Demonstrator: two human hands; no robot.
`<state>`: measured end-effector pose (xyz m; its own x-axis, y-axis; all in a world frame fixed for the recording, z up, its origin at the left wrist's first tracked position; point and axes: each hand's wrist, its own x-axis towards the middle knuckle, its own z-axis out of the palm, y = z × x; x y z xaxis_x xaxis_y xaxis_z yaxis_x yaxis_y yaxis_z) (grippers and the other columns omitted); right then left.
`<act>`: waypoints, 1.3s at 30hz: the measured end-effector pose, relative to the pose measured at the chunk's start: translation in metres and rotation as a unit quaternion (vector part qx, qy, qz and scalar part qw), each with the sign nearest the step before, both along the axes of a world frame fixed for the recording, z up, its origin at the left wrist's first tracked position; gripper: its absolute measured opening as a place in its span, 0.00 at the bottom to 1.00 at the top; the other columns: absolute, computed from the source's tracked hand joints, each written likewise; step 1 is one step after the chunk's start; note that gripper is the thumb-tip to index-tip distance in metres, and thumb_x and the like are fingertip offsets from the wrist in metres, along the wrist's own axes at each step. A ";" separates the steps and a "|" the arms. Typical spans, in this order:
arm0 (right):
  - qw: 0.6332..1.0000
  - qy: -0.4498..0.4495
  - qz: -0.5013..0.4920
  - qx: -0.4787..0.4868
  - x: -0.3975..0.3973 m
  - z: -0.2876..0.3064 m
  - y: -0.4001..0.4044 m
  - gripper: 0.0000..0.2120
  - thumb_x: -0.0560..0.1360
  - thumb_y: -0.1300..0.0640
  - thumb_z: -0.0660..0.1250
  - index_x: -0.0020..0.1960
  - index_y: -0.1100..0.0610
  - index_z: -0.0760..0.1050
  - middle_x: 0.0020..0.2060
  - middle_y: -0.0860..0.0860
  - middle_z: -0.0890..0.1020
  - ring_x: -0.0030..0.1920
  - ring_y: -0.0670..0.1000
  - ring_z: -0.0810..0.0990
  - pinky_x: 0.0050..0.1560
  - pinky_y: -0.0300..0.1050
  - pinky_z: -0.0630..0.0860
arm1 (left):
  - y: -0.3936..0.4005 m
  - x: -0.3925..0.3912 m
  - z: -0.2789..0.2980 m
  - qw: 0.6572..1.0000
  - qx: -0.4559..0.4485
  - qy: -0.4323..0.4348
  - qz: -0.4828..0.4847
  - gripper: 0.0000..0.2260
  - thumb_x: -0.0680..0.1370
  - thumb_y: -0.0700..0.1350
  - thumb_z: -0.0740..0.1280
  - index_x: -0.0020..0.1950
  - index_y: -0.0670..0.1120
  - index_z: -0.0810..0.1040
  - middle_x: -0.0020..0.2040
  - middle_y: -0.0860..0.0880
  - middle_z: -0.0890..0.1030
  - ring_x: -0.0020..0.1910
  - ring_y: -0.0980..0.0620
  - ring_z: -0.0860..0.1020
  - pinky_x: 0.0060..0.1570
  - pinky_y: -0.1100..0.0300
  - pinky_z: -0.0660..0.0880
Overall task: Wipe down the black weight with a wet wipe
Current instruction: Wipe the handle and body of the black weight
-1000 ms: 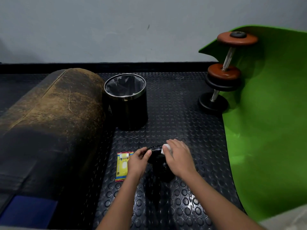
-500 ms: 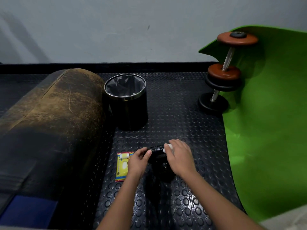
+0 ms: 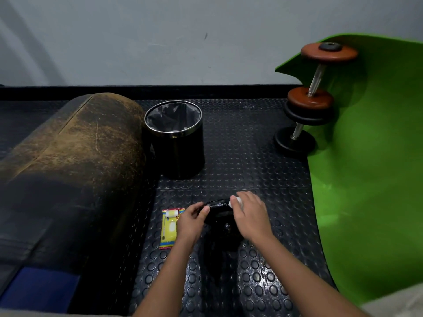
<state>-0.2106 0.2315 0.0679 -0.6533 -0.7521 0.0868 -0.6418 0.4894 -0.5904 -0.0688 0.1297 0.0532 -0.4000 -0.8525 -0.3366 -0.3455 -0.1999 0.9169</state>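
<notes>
The black weight [image 3: 218, 212] stands on the studded rubber floor in front of me, shiny and partly hidden between my hands. My left hand [image 3: 191, 221] grips its left edge, thumb on top. My right hand [image 3: 250, 216] holds a white wet wipe [image 3: 234, 202] pressed against the weight's upper right rim; only a small bit of the wipe shows past my fingers. A yellow and red wipe packet [image 3: 169, 227] lies flat on the floor just left of my left hand.
A black bin [image 3: 177, 143] with a steel rim and dark liner stands behind the weight. A worn brown padded roll [image 3: 68, 165] fills the left. Two dumbbells [image 3: 306, 106] lean on a green mat [image 3: 370, 170] at the right. Wall behind.
My right hand with the wipe has shifted slightly to the right along the weight's top rim. The left hand has stayed on the left edge.
</notes>
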 end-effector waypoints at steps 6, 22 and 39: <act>0.992 0.047 0.087 -0.078 0.002 -0.004 0.020 0.20 0.82 0.45 0.55 0.69 0.48 0.75 0.68 0.40 0.75 0.71 0.39 0.67 0.74 0.44 0.60 | 0.001 0.000 0.000 1.000 0.005 0.004 0.003 0.17 0.76 0.48 0.70 0.64 0.46 0.77 0.60 0.48 0.80 0.59 0.54 0.77 0.62 0.61 0.72; 0.992 0.056 0.081 -0.079 0.003 -0.008 0.021 0.19 0.82 0.46 0.55 0.70 0.48 0.74 0.68 0.40 0.74 0.71 0.39 0.66 0.73 0.41 0.58 | 0.002 -0.001 0.003 1.000 0.008 0.010 0.008 0.17 0.76 0.47 0.69 0.64 0.45 0.76 0.61 0.48 0.80 0.59 0.54 0.77 0.59 0.64 0.71; 0.882 -0.283 -0.340 -0.162 0.015 -0.002 -0.011 0.19 0.83 0.53 0.57 0.71 0.58 0.73 0.70 0.53 0.73 0.67 0.55 0.73 0.69 0.52 0.70 | 0.002 0.001 0.004 1.000 -0.010 -0.007 -0.002 0.18 0.76 0.49 0.68 0.65 0.46 0.76 0.62 0.49 0.79 0.62 0.54 0.76 0.59 0.63 0.71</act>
